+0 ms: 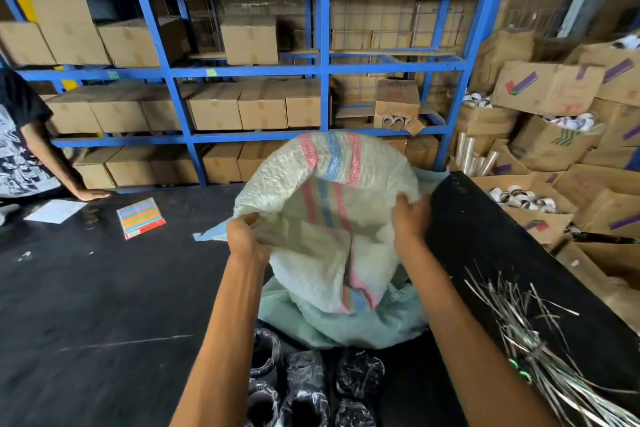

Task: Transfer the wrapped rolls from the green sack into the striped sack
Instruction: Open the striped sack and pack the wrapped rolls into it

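Observation:
A white woven sack with pink and blue stripes (325,184) is held up in front of me with its mouth spread wide. My left hand (244,237) grips the near left rim and my right hand (410,215) grips the right rim. Under it lies the crumpled pale green sack (346,322) on the black floor. Several rolls wrapped in clear plastic over black (306,381) lie on the floor just in front of the green sack, between my forearms. I cannot see inside either sack.
A blue shelf rack (323,55) full of cardboard boxes stands behind. Open boxes of tape rolls (523,198) pile up at right, beyond a black slab (502,253) bearing metal strips (533,347). Another person (20,149) leans at left near a colourful booklet (140,218).

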`<state>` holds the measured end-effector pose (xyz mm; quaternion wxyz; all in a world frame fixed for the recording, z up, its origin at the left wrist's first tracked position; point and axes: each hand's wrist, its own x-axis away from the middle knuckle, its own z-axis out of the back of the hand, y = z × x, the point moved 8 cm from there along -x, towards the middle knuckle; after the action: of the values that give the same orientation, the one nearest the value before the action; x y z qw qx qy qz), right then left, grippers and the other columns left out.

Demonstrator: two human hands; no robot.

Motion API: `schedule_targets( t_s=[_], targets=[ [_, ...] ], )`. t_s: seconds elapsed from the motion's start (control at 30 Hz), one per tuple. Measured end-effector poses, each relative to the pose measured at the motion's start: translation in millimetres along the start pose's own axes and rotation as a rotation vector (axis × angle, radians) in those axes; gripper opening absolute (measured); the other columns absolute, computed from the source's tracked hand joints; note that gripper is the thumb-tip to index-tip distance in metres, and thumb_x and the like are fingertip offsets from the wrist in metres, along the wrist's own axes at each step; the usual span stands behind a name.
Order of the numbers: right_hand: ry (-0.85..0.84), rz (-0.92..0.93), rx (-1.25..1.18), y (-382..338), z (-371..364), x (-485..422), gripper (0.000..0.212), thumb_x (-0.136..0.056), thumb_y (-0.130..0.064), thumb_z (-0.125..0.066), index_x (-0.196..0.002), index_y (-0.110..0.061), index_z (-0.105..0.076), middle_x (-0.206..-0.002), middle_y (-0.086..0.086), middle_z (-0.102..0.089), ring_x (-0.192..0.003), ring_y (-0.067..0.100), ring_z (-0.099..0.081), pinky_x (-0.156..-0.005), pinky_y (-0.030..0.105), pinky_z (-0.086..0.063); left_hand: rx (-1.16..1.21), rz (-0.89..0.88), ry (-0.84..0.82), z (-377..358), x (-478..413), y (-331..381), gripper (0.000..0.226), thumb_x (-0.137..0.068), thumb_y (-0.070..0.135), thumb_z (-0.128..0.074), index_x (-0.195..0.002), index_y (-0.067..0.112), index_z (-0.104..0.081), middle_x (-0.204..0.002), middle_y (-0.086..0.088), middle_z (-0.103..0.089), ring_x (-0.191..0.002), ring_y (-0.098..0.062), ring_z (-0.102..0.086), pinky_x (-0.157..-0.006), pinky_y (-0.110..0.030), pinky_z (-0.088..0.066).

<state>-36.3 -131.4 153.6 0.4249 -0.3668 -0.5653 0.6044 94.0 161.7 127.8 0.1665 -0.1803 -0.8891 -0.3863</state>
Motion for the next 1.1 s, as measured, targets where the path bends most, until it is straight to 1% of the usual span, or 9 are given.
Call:
schedule_targets(
  t_s=[0.07, 0.2, 0.3, 0.37, 0.43, 0.53, 0.73, 0.93, 1.1],
  targets=[
    [-0.139, -0.066, -0.136, -4.8, -25.2, 9.0, 0.049, -0.099, -0.019, -0.052, -0.145, -0.009, -0.040, -0.134, 0.014, -0.056, -0.120, 0.033, -0.056, -0.097, 0.038, -0.046, 0.069, 0.009, -0.061, -16.5, 8.5, 0.1, 0.031, -0.087, 0.008, -0.037, -0.099, 0.007, -0.065, -0.098, -0.014, -0.066, -0.085, -0.031, -0.064, -0.089, -0.042, -0.051],
    [-0.474, -0.146, -0.089, -19.5, 1.9, -17.1, 0.018, -0.096, -0.022, -0.060, -0.111, -0.014, -0.066, -0.096, 0.011, -0.066, -0.082, 0.021, -0.064, -0.088, 0.037, -0.053, -0.111, 0.047, -0.027, 19.0, -3.0, 42.1, 0.021, -0.094, 0.022, -0.046, -0.099, 0.013, -0.065, -0.106, -0.005, -0.065, -0.091, -0.020, -0.061, -0.082, -0.030, -0.046],
    [-0.616, -0.392, -0.250, -13.5, 47.3, -47.5, 0.025, -0.082, -0.025, -0.072, -0.101, -0.009, -0.072, -0.100, 0.014, -0.072, -0.082, 0.027, -0.074, -0.078, 0.035, -0.060, -0.706, -0.047, 0.064, 83.2, -27.0, 84.5, 0.067, -0.072, 0.049, -0.072, -0.130, 0.017, -0.062, -0.135, -0.005, -0.062, -0.115, -0.016, -0.062, -0.096, -0.020, -0.043],
    [-0.635, -0.460, -0.269, -1.3, 55.7, -49.2, 0.024, -0.096, -0.025, -0.056, -0.104, -0.008, -0.071, -0.111, 0.017, -0.071, -0.090, 0.027, -0.072, -0.079, 0.035, -0.059, -0.125, 0.287, -0.033, 100.2, -24.7, 78.5, 0.049, -0.081, 0.041, -0.069, -0.124, 0.016, -0.067, -0.132, -0.011, -0.065, -0.107, -0.014, -0.068, -0.096, -0.025, -0.049],
    [-0.669, -0.494, -0.296, 7.6, 49.3, -33.0, 0.027, -0.095, -0.034, -0.059, -0.091, -0.013, -0.075, -0.100, 0.012, -0.074, -0.087, 0.025, -0.072, -0.073, 0.035, -0.060, -0.167, 0.201, -0.226, 92.5, -2.9, 71.8, 0.036, -0.088, 0.042, -0.062, -0.105, 0.015, -0.078, -0.121, -0.013, -0.071, -0.105, -0.025, -0.069, -0.096, -0.044, -0.051],
    [-0.775, -0.458, -0.331, 11.6, 39.8, -12.6, 0.031, -0.086, -0.040, -0.067, -0.096, -0.012, -0.076, -0.101, 0.013, -0.076, -0.091, 0.025, -0.073, -0.072, 0.036, -0.061, -0.375, 0.124, -0.346, 86.8, 5.2, 67.5, 0.047, -0.091, 0.054, -0.061, -0.119, 0.018, -0.074, -0.128, -0.013, -0.068, -0.120, -0.032, -0.063, -0.104, -0.050, -0.046],
    [-0.909, -0.203, -0.003, 29.6, 41.6, -15.2, 0.109, -0.043, -0.022, -0.101, -0.140, -0.023, -0.051, -0.132, 0.011, -0.063, -0.118, 0.029, -0.064, -0.088, 0.039, -0.056, -0.738, -0.096, -0.237, 111.8, 4.5, 75.1, 0.079, -0.042, 0.035, -0.099, -0.108, 0.001, -0.074, -0.113, -0.018, -0.074, -0.100, -0.031, -0.073, -0.084, -0.040, -0.059],
    [-0.498, 0.156, 0.427, 18.8, 44.4, -4.7, 0.056, -0.070, -0.021, -0.089, -0.117, -0.027, -0.059, -0.110, -0.007, -0.059, -0.102, 0.014, -0.056, -0.077, 0.029, -0.047, -0.892, -0.485, 0.335, 121.7, 14.3, 89.2, 0.050, -0.079, 0.007, -0.076, -0.125, 0.007, -0.057, -0.107, -0.007, -0.066, -0.088, -0.022, -0.065, -0.074, -0.032, -0.051],
    [-0.113, 0.325, 0.580, 14.8, 30.6, 24.2, 0.049, -0.082, -0.044, -0.071, -0.123, -0.018, -0.064, -0.114, 0.018, -0.064, -0.109, 0.037, -0.061, -0.091, 0.044, -0.053, -0.530, -0.577, 0.331, 100.4, 28.5, 81.2, 0.038, -0.076, 0.014, -0.052, -0.110, 0.007, -0.070, -0.101, -0.010, -0.072, -0.093, -0.030, -0.069, -0.084, -0.048, -0.058]
  ],
)
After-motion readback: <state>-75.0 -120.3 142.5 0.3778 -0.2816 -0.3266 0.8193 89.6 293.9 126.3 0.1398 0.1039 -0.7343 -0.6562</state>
